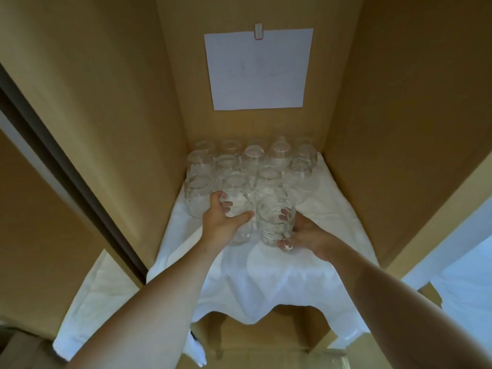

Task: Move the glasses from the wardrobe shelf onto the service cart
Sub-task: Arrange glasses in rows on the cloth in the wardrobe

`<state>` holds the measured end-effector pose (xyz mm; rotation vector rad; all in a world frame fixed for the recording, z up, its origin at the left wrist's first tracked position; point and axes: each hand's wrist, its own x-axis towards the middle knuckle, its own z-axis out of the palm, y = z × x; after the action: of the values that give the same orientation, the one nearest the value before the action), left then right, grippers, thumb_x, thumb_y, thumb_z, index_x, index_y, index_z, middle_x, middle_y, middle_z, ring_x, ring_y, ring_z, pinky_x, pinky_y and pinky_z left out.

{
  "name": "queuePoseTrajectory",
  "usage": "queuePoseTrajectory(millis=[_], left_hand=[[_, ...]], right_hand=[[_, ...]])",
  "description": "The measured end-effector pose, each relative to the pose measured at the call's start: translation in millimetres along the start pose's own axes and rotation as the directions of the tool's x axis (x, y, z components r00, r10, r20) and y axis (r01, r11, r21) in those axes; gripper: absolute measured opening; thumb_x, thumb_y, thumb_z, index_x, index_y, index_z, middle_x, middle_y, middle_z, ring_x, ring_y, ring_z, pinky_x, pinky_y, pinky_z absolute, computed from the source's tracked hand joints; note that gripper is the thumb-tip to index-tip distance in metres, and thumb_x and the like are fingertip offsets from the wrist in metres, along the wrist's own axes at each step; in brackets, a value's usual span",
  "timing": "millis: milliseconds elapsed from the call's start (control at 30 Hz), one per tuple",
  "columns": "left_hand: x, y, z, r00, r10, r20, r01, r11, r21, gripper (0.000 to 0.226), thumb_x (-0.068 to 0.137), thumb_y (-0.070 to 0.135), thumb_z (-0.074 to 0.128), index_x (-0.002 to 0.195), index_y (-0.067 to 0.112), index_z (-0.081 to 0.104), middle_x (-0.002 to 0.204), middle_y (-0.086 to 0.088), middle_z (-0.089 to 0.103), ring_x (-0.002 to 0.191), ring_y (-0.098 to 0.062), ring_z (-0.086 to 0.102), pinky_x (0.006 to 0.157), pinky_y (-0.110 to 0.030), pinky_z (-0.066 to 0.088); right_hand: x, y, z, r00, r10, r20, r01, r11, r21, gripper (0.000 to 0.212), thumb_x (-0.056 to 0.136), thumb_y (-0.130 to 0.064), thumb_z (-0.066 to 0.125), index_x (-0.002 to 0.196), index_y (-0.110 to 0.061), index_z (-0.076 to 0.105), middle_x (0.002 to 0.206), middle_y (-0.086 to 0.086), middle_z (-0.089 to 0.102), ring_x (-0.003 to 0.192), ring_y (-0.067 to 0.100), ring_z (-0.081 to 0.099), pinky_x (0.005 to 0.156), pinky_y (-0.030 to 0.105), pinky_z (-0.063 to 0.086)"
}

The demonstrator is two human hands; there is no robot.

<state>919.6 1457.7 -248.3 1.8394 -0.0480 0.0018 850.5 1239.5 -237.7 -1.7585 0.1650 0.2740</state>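
— Where the wardrobe's left wall (87, 107) meets the shelf, what is seen?

— A white cloth (266, 272) is spread over the shelf, and its front edge is draped over the lip in folds. Clear glasses (250, 166) are packed in rows at the back, against the rear panel; they appear to be set upside down, though this cannot be told for certain through the glare.

— And the hands?

— The left hand (221, 222) is curled round a clear, rounded glass (238, 217) at the front of the group, with fingers on its far side and the thumb across the near side. Just beside it, to the right, a second glass (274, 222) is gripped by the right hand (306, 235), with fingertips seen through the wall of the glass. Whether either glass is lifted off the cloth cannot be told.

— How much room is left?

— Bare cloth is seen between the held glasses and the shelf's front edge, and more on the right, beside the right wall (399, 129). A white paper sheet (257, 69) is clipped to the rear panel above the rows.
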Motion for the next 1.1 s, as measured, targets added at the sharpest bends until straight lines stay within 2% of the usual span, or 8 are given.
queuePoseTrajectory(millis=[200,367,567,633,733,867,1000,1100], left_hand=[[5.3,0.6,-3.0,1.000,0.001,0.005,-0.001,1.000,-0.012,0.076,0.066,0.033,0.095,0.124,0.028,0.045,0.115,-0.001,0.063,0.110,-0.016,0.061,0.097,-0.032,0.051],[5.7,7.0,2.7,1.000,-0.003,-0.009,0.003,0.998,-0.056,0.079,0.059,0.034,0.099,0.121,0.027,0.050,0.113,-0.002,0.064,0.106,-0.017,0.063,0.094,-0.033,0.054],[2.3,14.0,33.1,1.000,0.025,0.018,-0.023,0.996,-0.087,0.071,0.058,0.033,0.099,0.110,0.033,0.050,0.105,0.002,0.065,0.101,-0.014,0.065,0.087,-0.027,0.052],[-0.8,14.9,47.5,0.998,0.039,0.041,-0.035,0.995,-0.092,0.071,0.057,0.037,0.099,0.110,0.033,0.051,0.105,0.003,0.066,0.101,-0.012,0.065,0.086,-0.026,0.051],[-3.8,15.1,66.3,0.994,0.064,0.086,-0.057,0.995,-0.077,0.076,0.057,0.040,0.098,0.116,0.032,0.050,0.107,0.006,0.065,0.103,-0.010,0.064,0.084,-0.022,0.049],[1.9,18.6,79.1,0.988,0.076,0.136,-0.071,0.997,-0.043,0.078,0.060,0.036,0.098,0.120,0.031,0.049,0.113,0.002,0.063,0.106,-0.014,0.062,0.082,-0.019,0.050],[8.9,21.0,80.7,0.985,0.087,0.149,-0.086,0.996,-0.015,0.076,0.062,0.035,0.097,0.120,0.031,0.048,0.114,0.000,0.063,0.106,-0.015,0.062,0.085,-0.023,0.051],[10.1,21.8,79.0,0.983,0.090,0.160,-0.089,0.996,-0.010,0.075,0.063,0.035,0.096,0.122,0.030,0.049,0.113,0.001,0.063,0.105,-0.016,0.062,0.091,-0.029,0.052]], right_hand=[[2.4,15.1,11.7,0.990,0.009,-0.142,0.015,0.986,0.164,0.073,0.062,0.006,0.090,0.122,-0.026,0.062,0.111,-0.004,0.073,0.099,0.009,0.069,0.069,0.022,0.056],[-4.1,15.7,-2.8,0.954,0.093,-0.285,-0.042,0.983,0.179,0.065,0.062,-0.002,0.093,0.120,-0.013,0.067,0.112,0.005,0.075,0.105,0.023,0.070,0.078,0.032,0.056],[-14.2,4.1,-38.5,0.891,0.162,-0.424,-0.053,0.965,0.257,0.063,0.065,0.006,0.084,0.119,-0.021,0.067,0.120,0.006,0.070,0.106,0.027,0.068,0.086,0.046,0.059],[-14.5,0.2,-51.6,0.865,0.157,-0.476,-0.084,0.982,0.171,0.060,0.067,0.011,0.081,0.117,-0.021,0.066,0.125,0.007,0.066,0.105,0.023,0.066,0.080,0.037,0.057],[-12.9,-4.5,-68.2,0.863,0.076,-0.500,-0.202,0.958,-0.204,0.084,0.062,0.002,0.087,0.137,-0.020,0.055,0.135,0.006,0.054,0.116,0.025,0.058,0.089,0.030,0.050],[-7.4,-16.1,-73.3,0.854,-0.076,-0.514,-0.265,0.787,-0.557,0.089,0.060,-0.002,0.082,0.140,-0.027,0.053,0.139,-0.002,0.048,0.124,0.023,0.051,0.085,0.025,0.050],[-6.8,-20.4,-63.6,0.921,-0.270,-0.282,-0.198,0.298,-0.934,0.077,0.067,-0.008,0.075,0.138,-0.026,0.053,0.137,-0.003,0.046,0.130,0.026,0.044,0.099,0.041,0.044],[-3.5,-18.7,-48.5,0.958,-0.229,-0.173,-0.155,0.096,-0.983,0.077,0.069,-0.016,0.080,0.140,-0.022,0.050,0.147,0.003,0.039,0.136,0.031,0.034,0.105,0.049,0.038]])
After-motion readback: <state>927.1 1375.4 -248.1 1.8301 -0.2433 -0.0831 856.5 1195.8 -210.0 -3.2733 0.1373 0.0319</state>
